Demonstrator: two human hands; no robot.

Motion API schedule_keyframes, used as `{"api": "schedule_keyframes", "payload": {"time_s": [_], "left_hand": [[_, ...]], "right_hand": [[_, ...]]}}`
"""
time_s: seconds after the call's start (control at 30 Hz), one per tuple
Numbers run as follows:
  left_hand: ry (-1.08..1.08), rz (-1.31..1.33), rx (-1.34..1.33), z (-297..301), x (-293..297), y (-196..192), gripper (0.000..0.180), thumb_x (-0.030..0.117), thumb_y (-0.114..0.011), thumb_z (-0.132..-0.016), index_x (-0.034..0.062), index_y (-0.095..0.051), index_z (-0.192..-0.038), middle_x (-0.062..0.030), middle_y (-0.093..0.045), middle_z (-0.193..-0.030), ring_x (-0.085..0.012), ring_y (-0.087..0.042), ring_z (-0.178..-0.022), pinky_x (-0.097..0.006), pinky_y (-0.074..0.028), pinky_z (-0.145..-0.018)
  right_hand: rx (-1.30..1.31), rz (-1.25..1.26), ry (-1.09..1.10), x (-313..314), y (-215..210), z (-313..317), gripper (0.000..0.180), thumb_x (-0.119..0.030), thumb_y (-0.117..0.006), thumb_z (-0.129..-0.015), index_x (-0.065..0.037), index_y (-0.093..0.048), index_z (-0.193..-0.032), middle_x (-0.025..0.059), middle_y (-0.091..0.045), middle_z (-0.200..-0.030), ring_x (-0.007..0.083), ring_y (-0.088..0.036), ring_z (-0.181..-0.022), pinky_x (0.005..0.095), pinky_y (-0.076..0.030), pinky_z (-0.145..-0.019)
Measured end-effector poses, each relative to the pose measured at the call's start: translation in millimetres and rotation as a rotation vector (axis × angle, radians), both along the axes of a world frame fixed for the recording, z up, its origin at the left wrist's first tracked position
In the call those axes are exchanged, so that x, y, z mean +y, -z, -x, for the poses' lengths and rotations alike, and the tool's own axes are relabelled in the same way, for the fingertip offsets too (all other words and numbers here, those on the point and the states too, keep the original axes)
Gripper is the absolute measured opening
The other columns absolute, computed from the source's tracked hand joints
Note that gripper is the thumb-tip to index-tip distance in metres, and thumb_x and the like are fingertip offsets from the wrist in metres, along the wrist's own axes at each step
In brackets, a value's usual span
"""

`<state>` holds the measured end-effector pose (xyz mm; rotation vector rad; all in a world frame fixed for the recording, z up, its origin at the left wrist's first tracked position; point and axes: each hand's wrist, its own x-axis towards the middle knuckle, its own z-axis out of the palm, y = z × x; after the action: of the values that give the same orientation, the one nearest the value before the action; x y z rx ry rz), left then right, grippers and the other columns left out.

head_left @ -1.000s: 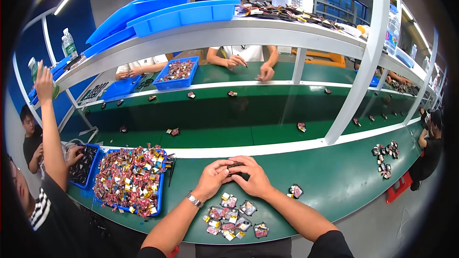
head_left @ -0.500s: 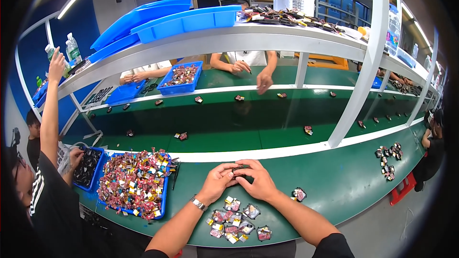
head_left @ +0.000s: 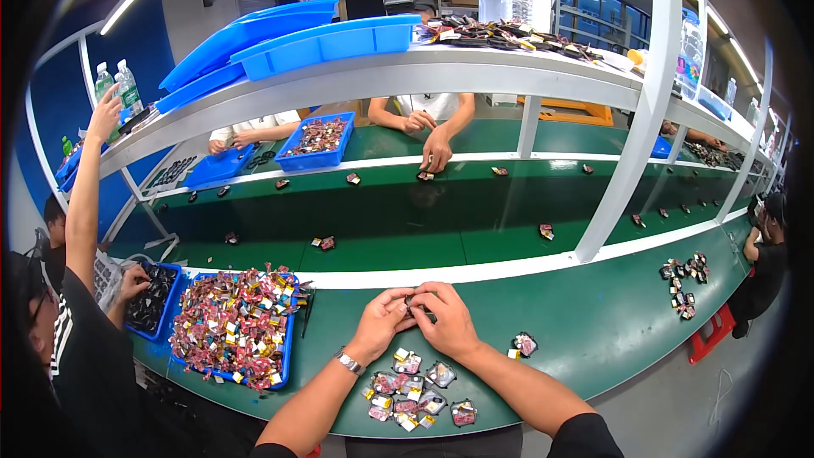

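Observation:
Above the near worktop, my left hand (head_left: 379, 325) and my right hand (head_left: 444, 322) are closed together around a small black plastic piece (head_left: 421, 311). Fingers cover most of it, so its exact kind is hidden. Just below my hands lies a cluster of black-rimmed housings (head_left: 408, 408) with reddish circuit boards and white-and-yellow parts. One more such housing (head_left: 525, 343) sits apart, beside my right forearm. To the left of my left hand, a blue tray (head_left: 288, 366) is heaped with red boards and wired parts (head_left: 231, 322).
A blue tray of black pieces (head_left: 151, 298) stands farther left, near a co-worker's hand. Ahead runs a green conveyor (head_left: 458, 237) carrying spaced-out parts. A white shelf post (head_left: 632, 136) rises at the right. More housings (head_left: 682, 284) lie on the worktop's right.
My right fingers have shifted over the black piece, while my left hand stays nearly in place. Across the conveyor, a co-worker's hand has moved left onto a part there.

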<state>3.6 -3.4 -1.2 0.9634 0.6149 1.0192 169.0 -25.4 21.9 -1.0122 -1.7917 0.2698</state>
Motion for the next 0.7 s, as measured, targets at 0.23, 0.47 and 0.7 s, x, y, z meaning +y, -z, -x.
{"api": "schedule_keyframes", "payload": {"time_s": [0.23, 0.47, 0.7], "left_hand": [[0.007, 0.028, 0.004, 0.2, -0.7, -1.0, 0.028, 0.006, -0.049, -0.098, -0.0009, -0.047, -0.126, -0.0114, -0.062, -0.114, -0.0192, -0.062, -0.106, -0.035, -0.053, -0.094], [0.020, 0.035, 0.005, 0.4, 1.2, 0.8, 0.028, 0.006, -0.048, -0.098, -0.0021, -0.047, -0.126, -0.0118, -0.061, -0.115, -0.0182, -0.062, -0.105, -0.035, -0.054, -0.092], [-0.048, -0.024, 0.091, -5.9, -2.9, -3.2, 0.024, 0.007, -0.051, -0.097, -0.0016, -0.052, -0.120, -0.0100, -0.063, -0.110, -0.0159, -0.063, -0.099, -0.031, -0.057, -0.084]], "right_hand": [[-0.008, -0.040, -0.014, -1.9, -1.4, -4.2, 0.017, -0.003, -0.070, -0.077, -0.005, -0.067, -0.094, 0.0086, -0.060, -0.100, 0.0256, -0.062, -0.090, 0.0349, -0.053, -0.075], [-0.046, -0.073, 0.024, 1.0, 1.6, -3.6, 0.018, -0.004, -0.070, -0.077, -0.005, -0.067, -0.095, 0.0081, -0.060, -0.098, 0.0247, -0.062, -0.088, 0.0342, -0.054, -0.073], [-0.050, -0.108, 0.053, 0.1, 2.0, -3.0, 0.019, -0.002, -0.072, -0.074, -0.005, -0.066, -0.092, 0.0088, -0.061, -0.096, 0.0242, -0.063, -0.084, 0.0325, -0.054, -0.071]]}}
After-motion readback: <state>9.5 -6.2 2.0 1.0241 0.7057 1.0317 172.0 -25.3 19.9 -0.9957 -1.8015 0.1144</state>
